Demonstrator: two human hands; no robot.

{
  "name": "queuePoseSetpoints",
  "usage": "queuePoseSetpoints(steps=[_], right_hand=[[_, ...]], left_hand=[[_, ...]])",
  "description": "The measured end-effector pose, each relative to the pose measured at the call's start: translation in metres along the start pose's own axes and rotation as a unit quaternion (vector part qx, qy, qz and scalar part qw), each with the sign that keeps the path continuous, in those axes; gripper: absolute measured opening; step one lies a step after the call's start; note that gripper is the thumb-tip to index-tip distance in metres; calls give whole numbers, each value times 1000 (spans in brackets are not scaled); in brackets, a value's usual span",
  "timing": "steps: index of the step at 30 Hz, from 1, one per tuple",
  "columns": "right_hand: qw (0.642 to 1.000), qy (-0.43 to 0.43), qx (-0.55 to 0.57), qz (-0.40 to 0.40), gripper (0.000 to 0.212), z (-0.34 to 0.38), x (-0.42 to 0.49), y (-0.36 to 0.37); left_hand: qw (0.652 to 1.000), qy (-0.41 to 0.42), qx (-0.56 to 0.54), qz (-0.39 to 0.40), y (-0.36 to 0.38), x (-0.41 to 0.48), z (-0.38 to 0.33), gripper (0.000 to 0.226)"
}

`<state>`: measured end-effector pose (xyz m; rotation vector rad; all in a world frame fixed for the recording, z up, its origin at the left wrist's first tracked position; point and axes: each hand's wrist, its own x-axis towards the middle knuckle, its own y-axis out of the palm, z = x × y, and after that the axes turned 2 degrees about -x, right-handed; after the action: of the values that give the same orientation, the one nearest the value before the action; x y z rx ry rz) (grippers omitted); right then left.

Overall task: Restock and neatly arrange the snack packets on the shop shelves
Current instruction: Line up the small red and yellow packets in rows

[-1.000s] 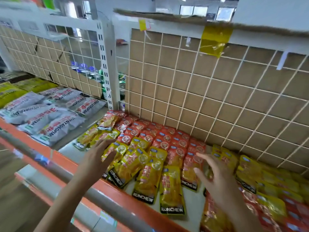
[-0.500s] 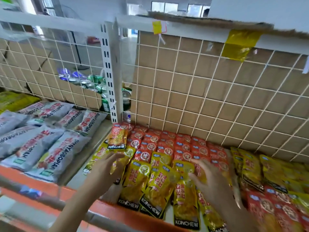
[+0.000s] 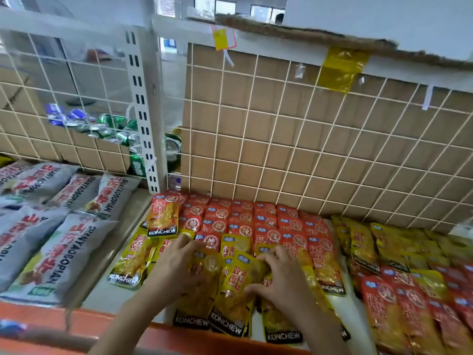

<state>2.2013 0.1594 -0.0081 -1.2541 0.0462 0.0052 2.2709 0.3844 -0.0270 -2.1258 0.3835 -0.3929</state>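
Note:
Yellow KONCHEW snack packets (image 3: pixel 194 311) lie overlapping at the front of the white shelf (image 3: pixel 128 242). Behind them, rows of red packets (image 3: pixel 243 221) reach back to the wire grid. My left hand (image 3: pixel 174 267) rests flat on the yellow packets, fingers stretched toward the red rows. My right hand (image 3: pixel 279 278) pinches the right edge of one yellow packet (image 3: pixel 233 285) between curled fingers and thumb. One orange-yellow packet (image 3: pixel 163 219) lies apart at the back left corner.
Grey SHANYAOBOPIAN bags (image 3: pixel 64 252) fill the left bay. More yellow and red packets (image 3: pixel 399 278) are heaped on the right. A wire grid backed with cardboard (image 3: pixel 307 139) closes the rear, and drink cans (image 3: pixel 107 126) show behind it. An orange rail (image 3: pixel 84 319) runs along the front.
Both hands have come down from above the packets onto the yellow ones. The right hand has closed its fingers on a packet, and my view has moved closer and lower.

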Motion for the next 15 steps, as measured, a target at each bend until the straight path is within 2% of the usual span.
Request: queuePoseSetpoints(steps=[2,6,11,15], right_hand=[[1000,-13,13,-26,71,2,0,0],[997,-37,49,-45,61,8,1,1],[966,7,257,-21,33,13,-5,0],[935,9,350,-47,28,13,-5,1]], left_hand=[[999,-10,-41,11,0,0,-2,65],[990,-29,-141,-7,0,0,-5,55],[967,-77,-243,-26,-4,-5,-2,46],[947,-84,-303,-71,-15,-8,-3,29]])
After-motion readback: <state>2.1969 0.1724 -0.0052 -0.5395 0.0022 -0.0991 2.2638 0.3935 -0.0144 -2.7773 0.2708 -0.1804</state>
